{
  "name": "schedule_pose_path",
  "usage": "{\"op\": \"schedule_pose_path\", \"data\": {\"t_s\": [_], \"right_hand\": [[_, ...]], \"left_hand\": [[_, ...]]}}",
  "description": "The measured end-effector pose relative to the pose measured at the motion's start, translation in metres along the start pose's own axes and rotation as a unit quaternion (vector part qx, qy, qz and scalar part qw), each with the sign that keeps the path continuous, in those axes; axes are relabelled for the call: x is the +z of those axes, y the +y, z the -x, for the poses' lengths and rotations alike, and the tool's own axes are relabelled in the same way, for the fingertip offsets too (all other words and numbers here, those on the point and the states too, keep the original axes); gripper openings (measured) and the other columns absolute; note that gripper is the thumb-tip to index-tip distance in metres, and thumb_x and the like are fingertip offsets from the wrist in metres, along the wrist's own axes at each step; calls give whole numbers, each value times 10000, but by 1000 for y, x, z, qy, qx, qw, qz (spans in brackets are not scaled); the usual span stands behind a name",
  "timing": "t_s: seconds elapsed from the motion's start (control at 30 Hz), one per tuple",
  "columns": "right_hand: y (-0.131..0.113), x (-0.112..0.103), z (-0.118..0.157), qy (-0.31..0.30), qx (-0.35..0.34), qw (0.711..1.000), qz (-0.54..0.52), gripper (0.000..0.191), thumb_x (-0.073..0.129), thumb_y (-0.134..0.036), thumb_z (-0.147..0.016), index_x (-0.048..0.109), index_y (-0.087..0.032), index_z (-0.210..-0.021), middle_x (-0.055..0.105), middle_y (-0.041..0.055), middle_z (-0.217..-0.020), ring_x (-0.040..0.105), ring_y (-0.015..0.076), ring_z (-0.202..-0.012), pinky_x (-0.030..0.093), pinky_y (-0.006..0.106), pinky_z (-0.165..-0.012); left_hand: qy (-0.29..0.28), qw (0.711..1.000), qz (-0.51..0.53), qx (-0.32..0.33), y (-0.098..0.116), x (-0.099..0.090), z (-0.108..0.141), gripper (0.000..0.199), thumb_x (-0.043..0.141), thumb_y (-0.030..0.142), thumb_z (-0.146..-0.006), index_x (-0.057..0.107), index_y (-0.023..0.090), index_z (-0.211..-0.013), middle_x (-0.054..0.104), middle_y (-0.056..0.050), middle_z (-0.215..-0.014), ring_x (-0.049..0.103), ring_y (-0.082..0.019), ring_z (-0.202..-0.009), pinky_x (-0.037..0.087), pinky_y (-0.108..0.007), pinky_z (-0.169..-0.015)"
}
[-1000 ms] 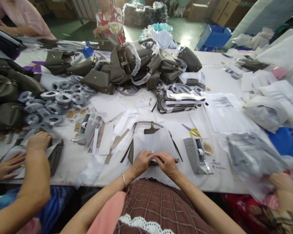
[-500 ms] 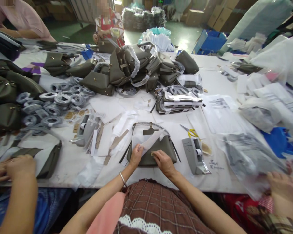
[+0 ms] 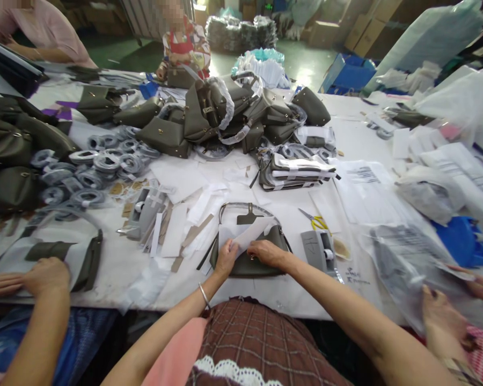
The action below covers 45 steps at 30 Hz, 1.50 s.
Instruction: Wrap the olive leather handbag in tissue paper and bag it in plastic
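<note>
A dark olive handbag (image 3: 261, 265) lies flat at the table's front edge, its plastic-wrapped handle pointing away from me. My left hand (image 3: 226, 258) is closed on a folded white paper sheet (image 3: 249, 233) that lies slanted across the bag. Bent over the bag's front, my right hand (image 3: 265, 252) has its fingers pinched at the small gold clasp, which they mostly hide. Just right of the bag sits a grey tape dispenser (image 3: 316, 245), with yellow-handled scissors (image 3: 319, 222) behind it.
Behind are stacked wrapped bags (image 3: 298, 171) and a heap of olive handbags (image 3: 225, 112). Coiled wrapped straps (image 3: 108, 161), paper strips (image 3: 193, 214) and another tape dispenser (image 3: 140, 212) lie left. Co-workers' hands work at a bag (image 3: 88, 262) on the left and a plastic bag (image 3: 410, 262) on the right.
My right hand has turned over the clasp, its wrist and forearm swinging up and to the right. My left hand stays on the paper. The neighbours' hands have shifted.
</note>
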State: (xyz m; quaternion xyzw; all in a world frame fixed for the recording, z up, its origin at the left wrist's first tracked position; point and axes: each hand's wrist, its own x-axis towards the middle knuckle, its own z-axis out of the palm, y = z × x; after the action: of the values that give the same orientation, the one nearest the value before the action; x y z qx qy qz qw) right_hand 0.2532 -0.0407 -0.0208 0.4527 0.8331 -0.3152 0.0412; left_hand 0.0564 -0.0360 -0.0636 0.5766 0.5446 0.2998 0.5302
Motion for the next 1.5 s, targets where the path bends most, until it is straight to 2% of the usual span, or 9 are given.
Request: {"op": "schedule_pose_path", "data": {"t_s": [0.13, 0.3, 0.57, 0.8, 0.9, 1.03, 1.2, 1.33, 1.5], "right_hand": [[8, -3, 0, -2, -139, 986, 90, 204, 454, -123, -942, 649, -174, -917, 629, 38, -879, 532, 131, -722, 373, 248, -628], [16, -5, -4, 6, -231, 958, 170, 176, 482, -168, -960, 640, -201, -888, 620, 17, -867, 533, 143, -775, 364, 258, -635], [23, -11, -11, 29, -300, 950, 80, 173, 571, -127, -892, 644, -229, -772, 622, -16, -815, 522, 121, -738, 401, 239, -686], [16, -13, -8, 18, -266, 957, 113, 182, 541, -155, -916, 664, -219, -798, 650, 12, -888, 552, 141, -822, 427, 267, -787], [8, -20, 8, 82, -257, 957, 109, 219, 478, -168, -951, 680, -221, -886, 665, 18, -951, 568, 137, -823, 438, 264, -787], [-13, -28, 44, 194, -226, 948, 109, 316, 382, -165, -977, 639, -205, -1156, 674, 56, -1040, 598, 147, -869, 455, 266, -786], [-50, -28, 72, 315, -119, 940, 57, 318, 418, -188, -975, 633, -253, -1200, 684, 63, -1012, 598, 156, -879, 455, 298, -828], [-54, -13, 64, 308, -49, 950, 34, 262, 442, -176, -965, 677, -221, -1072, 676, 75, -955, 580, 183, -925, 449, 334, -859], [-28, 27, 51, 285, 22, 958, -14, 187, 506, -183, -947, 691, -189, -973, 688, 61, -907, 605, 169, -897, 472, 301, -850]], "left_hand": [[-2, 1000, -5, 0, 0, 0, 0, 308, 441, 467, -845, 522, 173, -804, 531, -5, -725, 495, -167, -722, 400, -306, -714], [-5, 1000, -16, 5, -2, 1, 1, 308, 431, 460, -853, 524, 170, -809, 545, -16, -743, 512, -179, -747, 407, -319, -730], [-6, 999, -34, 8, -1, 0, 1, 292, 432, 434, -871, 536, 166, -821, 562, -19, -749, 526, -179, -751, 424, -313, -733], [-28, 998, -42, 49, 4, 0, 6, 307, 436, 413, -902, 600, 154, -881, 606, -28, -790, 557, -178, -772, 450, -310, -758], [-37, 991, -49, 115, 4, 1, 8, 290, 453, 371, -914, 655, 164, -926, 647, -58, -880, 593, -193, -865, 475, -332, -841], [-68, 971, -82, 213, -3, 4, 13, 288, 434, 188, -899, 687, 196, -1035, 666, -83, -1032, 616, -194, -1001, 500, -364, -930], [-106, 939, -161, 284, -11, 7, 22, 568, 441, 8, -745, 642, 300, -1190, 635, -43, -1214, 599, -191, -1138, 510, -384, -988], [-124, 907, -246, 319, -11, 7, 26, 674, 403, -10, -746, 567, 361, -1284, 628, -10, -1222, 586, -175, -1167, 497, -359, -1017], [-163, 900, -265, 306, -14, 8, 28, 562, 340, 13, -804, 548, 214, -1286, 602, -84, -1228, 543, -212, -1205, 420, -418, -1093]]}}
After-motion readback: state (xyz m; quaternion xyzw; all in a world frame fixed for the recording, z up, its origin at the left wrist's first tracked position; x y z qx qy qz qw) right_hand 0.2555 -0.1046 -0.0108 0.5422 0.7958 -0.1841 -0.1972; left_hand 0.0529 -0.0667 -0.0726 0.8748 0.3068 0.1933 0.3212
